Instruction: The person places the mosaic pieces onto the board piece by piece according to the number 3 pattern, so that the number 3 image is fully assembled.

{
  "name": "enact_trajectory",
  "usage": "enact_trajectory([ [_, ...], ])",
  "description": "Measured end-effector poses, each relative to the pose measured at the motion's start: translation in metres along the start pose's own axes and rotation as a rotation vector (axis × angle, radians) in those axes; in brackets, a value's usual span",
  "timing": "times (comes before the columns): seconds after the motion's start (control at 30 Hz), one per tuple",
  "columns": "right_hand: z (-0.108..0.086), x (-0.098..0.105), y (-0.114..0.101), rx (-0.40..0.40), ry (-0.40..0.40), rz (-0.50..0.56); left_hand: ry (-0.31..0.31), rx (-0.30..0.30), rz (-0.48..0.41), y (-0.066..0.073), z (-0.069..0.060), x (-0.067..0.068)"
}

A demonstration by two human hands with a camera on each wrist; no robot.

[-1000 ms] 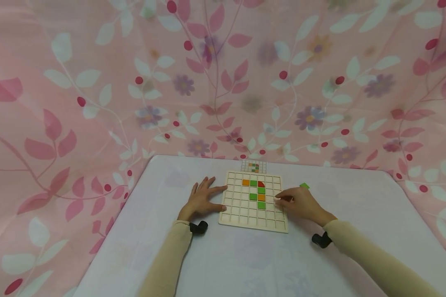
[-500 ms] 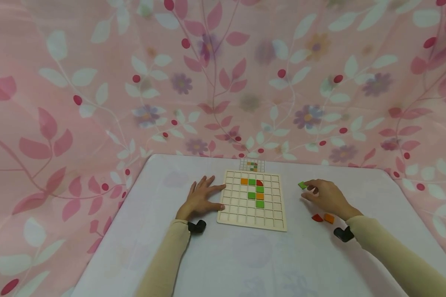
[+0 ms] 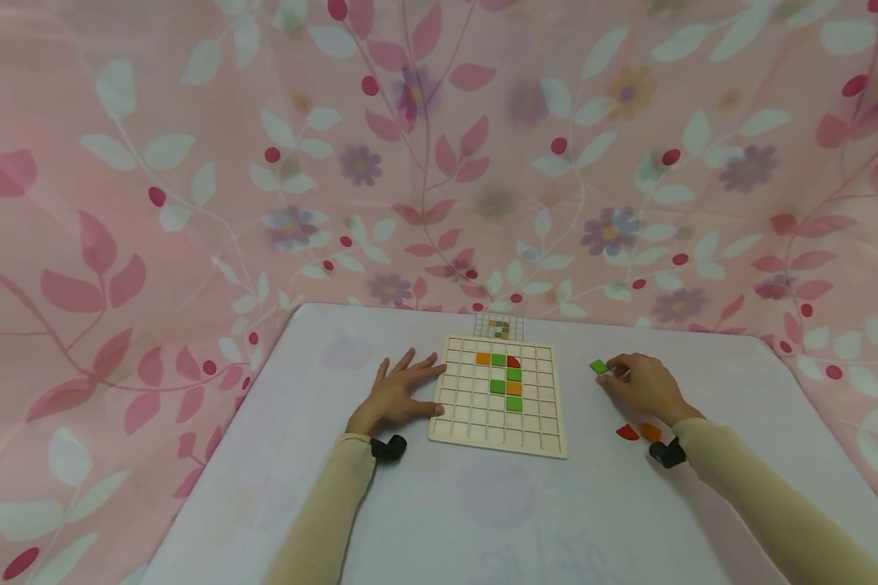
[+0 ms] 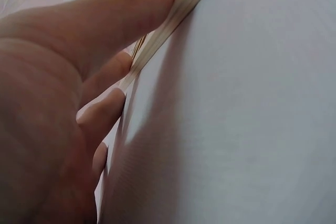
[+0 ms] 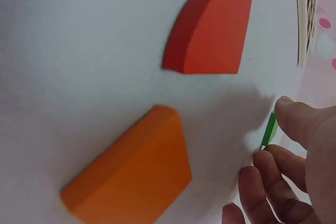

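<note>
Askew to board (image 3: 477, 416): green tile (image 3: 598, 367)

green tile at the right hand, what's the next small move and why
Probably lift the green tile toward the board: the right hand has its thumb and fingertips at the tile's edges, the board has bare squares, and the left hand touches its side, which may steady it.

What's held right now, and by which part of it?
The green tile, pinched at its right-hand end by the right hand. The left hand only touches the board.
</note>
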State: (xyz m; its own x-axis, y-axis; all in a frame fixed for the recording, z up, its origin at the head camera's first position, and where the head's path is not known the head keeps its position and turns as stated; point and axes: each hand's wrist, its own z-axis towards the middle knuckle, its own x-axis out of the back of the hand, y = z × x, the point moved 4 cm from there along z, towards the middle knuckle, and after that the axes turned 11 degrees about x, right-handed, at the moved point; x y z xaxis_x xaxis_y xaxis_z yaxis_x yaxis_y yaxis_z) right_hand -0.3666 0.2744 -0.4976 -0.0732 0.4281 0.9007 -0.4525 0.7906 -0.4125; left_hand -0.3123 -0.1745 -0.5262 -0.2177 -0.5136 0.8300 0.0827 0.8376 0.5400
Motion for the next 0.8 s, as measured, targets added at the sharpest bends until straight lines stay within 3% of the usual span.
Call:
enact_trajectory([
  [0.47, 0.008, -0.004, -0.003, -0.001, 0.048, 0.002, 0.008, -0.018, -0.047, 0.005, -0.003, 0.002],
  [0.8, 0.0, -0.005, -0.012, -0.004, -0.056, 0.016, -0.002, -0.022, -0.045, 0.005, -0.003, 0.003],
])
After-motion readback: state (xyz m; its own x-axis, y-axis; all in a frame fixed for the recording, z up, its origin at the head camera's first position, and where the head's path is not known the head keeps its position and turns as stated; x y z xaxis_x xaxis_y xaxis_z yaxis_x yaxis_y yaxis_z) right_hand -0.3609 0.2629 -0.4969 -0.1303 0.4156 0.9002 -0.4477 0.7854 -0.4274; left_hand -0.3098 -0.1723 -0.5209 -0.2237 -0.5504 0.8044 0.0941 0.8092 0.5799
